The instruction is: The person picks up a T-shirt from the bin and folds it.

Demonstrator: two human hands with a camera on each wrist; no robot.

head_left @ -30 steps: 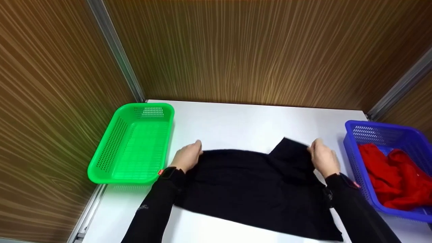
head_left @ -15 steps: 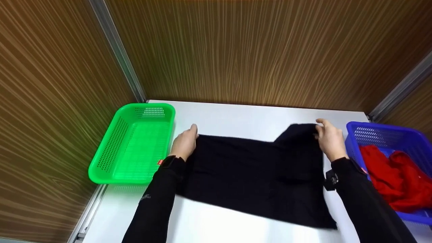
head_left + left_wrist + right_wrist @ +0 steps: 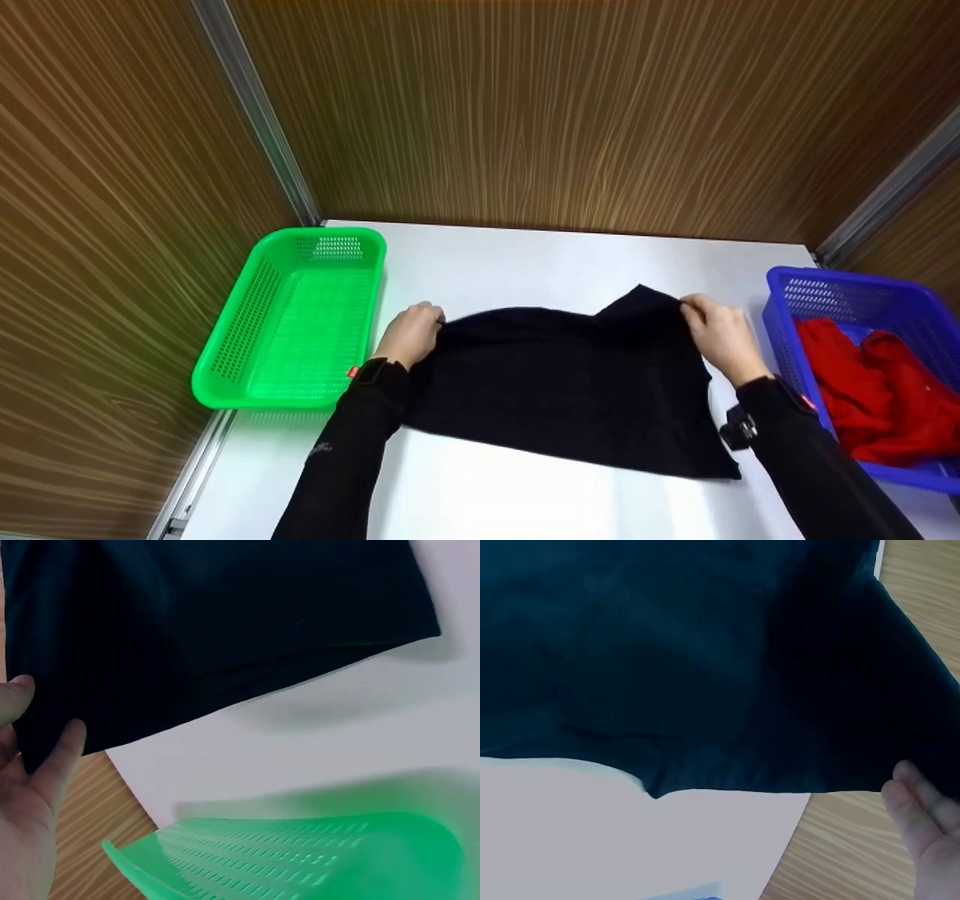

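A black T-shirt [image 3: 555,382], doubled over lengthwise with a sleeve-like flap sticking out at its upper right, spreads over the white table. My left hand [image 3: 411,334] pinches its far left corner; in the left wrist view the thumb and fingers [image 3: 64,754] are on either side of the cloth. At the far right end, my right hand [image 3: 721,337] grips the edge beside the flap. The right wrist view has those fingers [image 3: 911,802] at the cloth's border, the thumb hidden. Between the hands the far edge bows upward slightly.
A green basket [image 3: 217,367] stands at the left, close to my left hand. On the right, a blue basket [image 3: 806,405] holds red cloth [image 3: 870,397]. Wood-grain panels [image 3: 525,112] rise behind and at both sides of the white table [image 3: 525,495].
Both hands went away from me with the T-shirt, then came back somewhat. The shirt's near edge has shifted farther from me. My right fingers, more spread half a second ago, have closed in.
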